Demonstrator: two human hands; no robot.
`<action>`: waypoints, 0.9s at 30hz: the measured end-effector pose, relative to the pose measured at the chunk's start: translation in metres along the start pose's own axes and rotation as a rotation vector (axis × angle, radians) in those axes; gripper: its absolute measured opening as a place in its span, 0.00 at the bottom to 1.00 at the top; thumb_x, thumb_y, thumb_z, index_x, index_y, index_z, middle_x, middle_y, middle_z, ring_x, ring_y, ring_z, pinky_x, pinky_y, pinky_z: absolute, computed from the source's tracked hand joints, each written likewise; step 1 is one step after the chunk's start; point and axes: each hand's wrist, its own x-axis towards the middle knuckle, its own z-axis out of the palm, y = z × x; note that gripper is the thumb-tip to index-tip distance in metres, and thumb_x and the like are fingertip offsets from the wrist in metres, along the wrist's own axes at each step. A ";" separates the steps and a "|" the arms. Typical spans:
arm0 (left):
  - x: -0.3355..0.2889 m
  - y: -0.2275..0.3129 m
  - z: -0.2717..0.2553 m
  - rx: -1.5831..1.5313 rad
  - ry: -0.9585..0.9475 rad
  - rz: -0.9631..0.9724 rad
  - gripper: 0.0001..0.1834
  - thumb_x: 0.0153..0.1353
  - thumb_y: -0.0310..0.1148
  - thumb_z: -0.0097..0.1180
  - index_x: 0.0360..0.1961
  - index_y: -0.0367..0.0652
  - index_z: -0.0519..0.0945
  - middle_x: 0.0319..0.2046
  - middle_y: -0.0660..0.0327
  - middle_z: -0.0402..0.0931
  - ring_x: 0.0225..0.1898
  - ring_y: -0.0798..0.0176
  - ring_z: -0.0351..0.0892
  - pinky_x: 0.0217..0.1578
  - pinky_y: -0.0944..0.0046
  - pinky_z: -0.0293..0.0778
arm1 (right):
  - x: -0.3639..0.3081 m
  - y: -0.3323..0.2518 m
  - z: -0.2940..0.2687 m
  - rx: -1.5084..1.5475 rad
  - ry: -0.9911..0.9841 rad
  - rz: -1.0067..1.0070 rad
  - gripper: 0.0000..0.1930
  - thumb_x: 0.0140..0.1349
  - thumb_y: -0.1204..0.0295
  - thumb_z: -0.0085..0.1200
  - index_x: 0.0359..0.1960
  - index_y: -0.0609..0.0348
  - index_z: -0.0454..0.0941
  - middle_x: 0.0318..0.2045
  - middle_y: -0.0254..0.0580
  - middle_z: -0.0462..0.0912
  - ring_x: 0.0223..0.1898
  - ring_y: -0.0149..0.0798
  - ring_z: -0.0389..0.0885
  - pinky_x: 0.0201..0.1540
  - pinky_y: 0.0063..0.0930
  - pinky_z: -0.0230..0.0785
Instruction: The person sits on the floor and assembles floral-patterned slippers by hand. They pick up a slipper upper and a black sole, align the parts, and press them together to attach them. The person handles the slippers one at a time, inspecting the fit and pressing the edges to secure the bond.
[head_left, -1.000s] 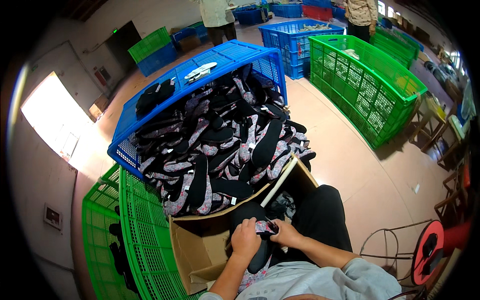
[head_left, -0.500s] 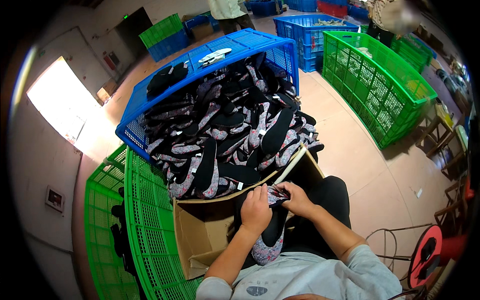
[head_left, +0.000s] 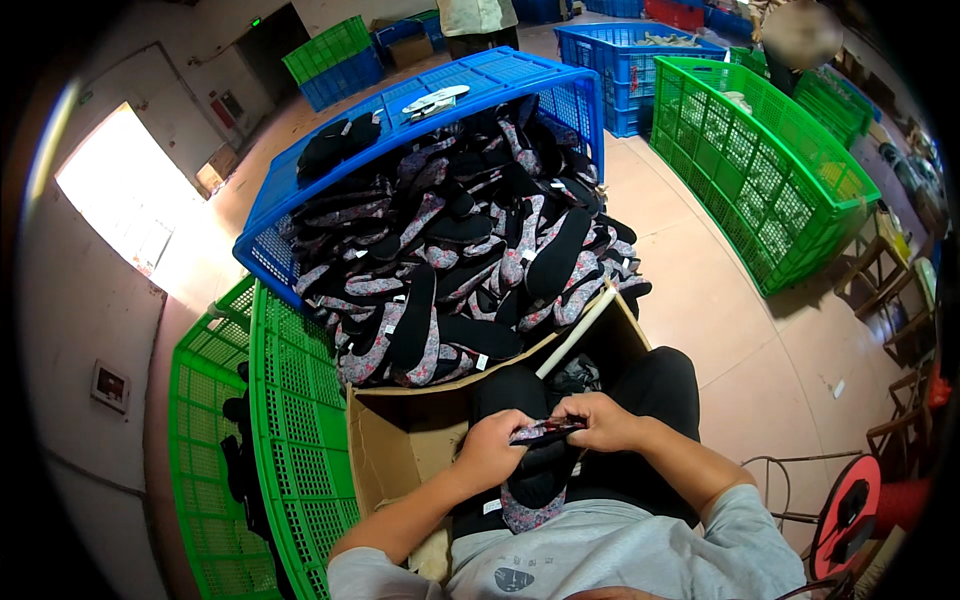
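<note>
A black-soled slipper [head_left: 528, 515] with grey-and-red floral fabric lies over my lap. My left hand [head_left: 492, 446] grips one side of its upper end, and my right hand [head_left: 606, 424] pinches the other side. Between them the floral edge is pulled taut, while the rounded floral end rests against my grey shirt. A small white tag shows beside it. Just beyond my hands stands an open cardboard box [head_left: 385, 440], with a pale rod [head_left: 580, 330] slanting along it. Many similar slippers [head_left: 470, 270] are heaped behind that box, spilling from a tipped blue crate [head_left: 330, 120].
Green mesh crates [head_left: 300, 440] stand at my left. A long green crate [head_left: 760, 180] and stacked blue crates [head_left: 625, 75] are farther right. A red spool [head_left: 848, 515] on a wire frame sits close at my right. Two people are in the background.
Both hands have come down toward my lap with the slipper. My left hand has shifted left, and the floral edge is now stretched straighter between the hands.
</note>
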 end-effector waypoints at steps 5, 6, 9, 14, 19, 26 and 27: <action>-0.018 -0.010 0.000 -0.701 -0.224 -0.431 0.07 0.57 0.23 0.60 0.37 0.37 0.79 0.34 0.64 0.79 0.35 0.73 0.76 0.37 0.71 0.72 | -0.003 -0.005 -0.003 0.443 -0.219 0.209 0.13 0.54 0.80 0.56 0.43 0.62 0.78 0.28 0.26 0.75 0.32 0.21 0.69 0.34 0.19 0.63; -0.022 -0.012 0.001 -0.918 -0.230 -0.505 0.07 0.58 0.24 0.60 0.38 0.37 0.79 0.34 0.63 0.79 0.35 0.73 0.76 0.38 0.72 0.72 | -0.003 -0.004 -0.002 0.477 -0.227 0.210 0.12 0.56 0.80 0.56 0.43 0.62 0.78 0.29 0.26 0.75 0.32 0.21 0.70 0.35 0.18 0.63; -0.024 -0.014 0.000 -1.165 -0.286 -0.583 0.08 0.61 0.25 0.60 0.41 0.37 0.79 0.37 0.63 0.80 0.38 0.71 0.78 0.42 0.72 0.75 | -0.008 0.006 0.005 0.547 -0.243 0.180 0.11 0.61 0.78 0.57 0.46 0.63 0.76 0.32 0.25 0.76 0.34 0.20 0.70 0.37 0.18 0.64; -0.028 -0.023 -0.008 -1.353 -0.427 -0.605 0.14 0.62 0.28 0.61 0.48 0.34 0.78 0.42 0.60 0.81 0.41 0.68 0.81 0.47 0.69 0.77 | -0.004 0.008 0.014 0.610 -0.309 0.094 0.12 0.66 0.75 0.58 0.50 0.62 0.74 0.37 0.25 0.76 0.39 0.20 0.70 0.43 0.18 0.66; -0.033 -0.026 -0.011 -1.484 -0.523 -0.563 0.20 0.65 0.35 0.60 0.54 0.34 0.76 0.49 0.59 0.80 0.49 0.66 0.79 0.55 0.65 0.73 | -0.005 0.016 0.024 0.728 -0.239 0.242 0.16 0.64 0.70 0.61 0.51 0.63 0.74 0.35 0.25 0.75 0.37 0.20 0.70 0.40 0.18 0.65; -0.032 -0.036 -0.004 -1.546 -0.441 -0.550 0.22 0.65 0.33 0.60 0.57 0.34 0.74 0.50 0.58 0.79 0.50 0.64 0.79 0.56 0.64 0.72 | -0.005 0.026 0.029 0.916 -0.190 0.343 0.18 0.66 0.74 0.58 0.55 0.63 0.72 0.42 0.26 0.75 0.44 0.21 0.70 0.48 0.18 0.66; -0.031 -0.035 -0.003 -1.554 -0.431 -0.549 0.22 0.64 0.32 0.60 0.57 0.34 0.74 0.50 0.58 0.79 0.50 0.64 0.79 0.56 0.63 0.72 | -0.005 0.029 0.029 0.911 -0.187 0.318 0.18 0.66 0.75 0.56 0.56 0.63 0.71 0.45 0.28 0.75 0.46 0.22 0.71 0.51 0.20 0.66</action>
